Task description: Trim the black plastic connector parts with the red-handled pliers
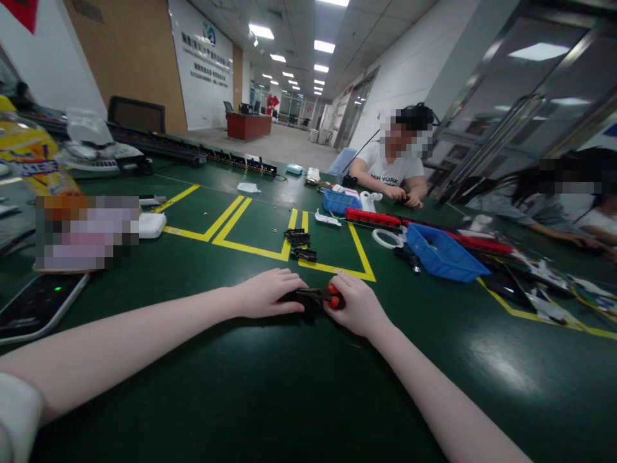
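Note:
Near the middle of the green table (299, 379), my right hand (359, 305) is closed around a hand tool with red-and-black grips, which looks like pliers (333, 296). The metal jaws point left and meet a small black part (304, 298). My left hand (270, 292) grips that black part from the other side, its fingers partly covering it. Exactly where the jaws touch the part is too small to make out. Just beyond my hands lie several black plastic pieces (299, 238), across the yellow tape lines.
A blue tray (446, 257) stands to the right, beside a white ring (387, 238) and a red strip (373, 217). Behind them is another blue tray (340, 202). On the left are a phone (43, 302) and a white case (151, 225). Across the table sits a person (393, 167).

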Demonstrator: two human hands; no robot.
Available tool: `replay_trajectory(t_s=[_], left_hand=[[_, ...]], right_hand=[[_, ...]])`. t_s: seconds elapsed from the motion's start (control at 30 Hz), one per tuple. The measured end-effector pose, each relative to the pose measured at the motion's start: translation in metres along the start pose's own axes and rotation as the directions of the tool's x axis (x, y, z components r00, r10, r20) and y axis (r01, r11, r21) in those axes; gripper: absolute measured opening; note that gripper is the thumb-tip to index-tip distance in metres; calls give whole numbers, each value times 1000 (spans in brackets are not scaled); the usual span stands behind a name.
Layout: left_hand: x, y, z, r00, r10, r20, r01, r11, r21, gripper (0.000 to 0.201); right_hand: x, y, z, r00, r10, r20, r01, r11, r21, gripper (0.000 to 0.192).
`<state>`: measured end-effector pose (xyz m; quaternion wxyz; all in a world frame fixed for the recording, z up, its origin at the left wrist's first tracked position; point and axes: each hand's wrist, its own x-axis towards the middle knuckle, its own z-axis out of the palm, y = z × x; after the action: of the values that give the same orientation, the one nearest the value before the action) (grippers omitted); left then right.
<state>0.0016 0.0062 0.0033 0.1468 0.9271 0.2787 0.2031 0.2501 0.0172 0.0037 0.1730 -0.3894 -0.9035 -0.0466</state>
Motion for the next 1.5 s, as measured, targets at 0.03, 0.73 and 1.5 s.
replay_trajectory(t_s=[0.03,0.73,1.5], left_hand=[[0,0,0,1000,-2,-1,2,1000,-3,29],[0,-1,0,1000,-23,-2,23,999,-35,29],[0,-3,-1,999,-36,35,38,998,-55,32]], right_hand=[[0,0,0,1000,3,3,-3,1000,2,12],[0,0,1,1000,1,-2,-1,1000,17,12],[-2,-1,-1,999,-22,-26,20,998,-56,12]])
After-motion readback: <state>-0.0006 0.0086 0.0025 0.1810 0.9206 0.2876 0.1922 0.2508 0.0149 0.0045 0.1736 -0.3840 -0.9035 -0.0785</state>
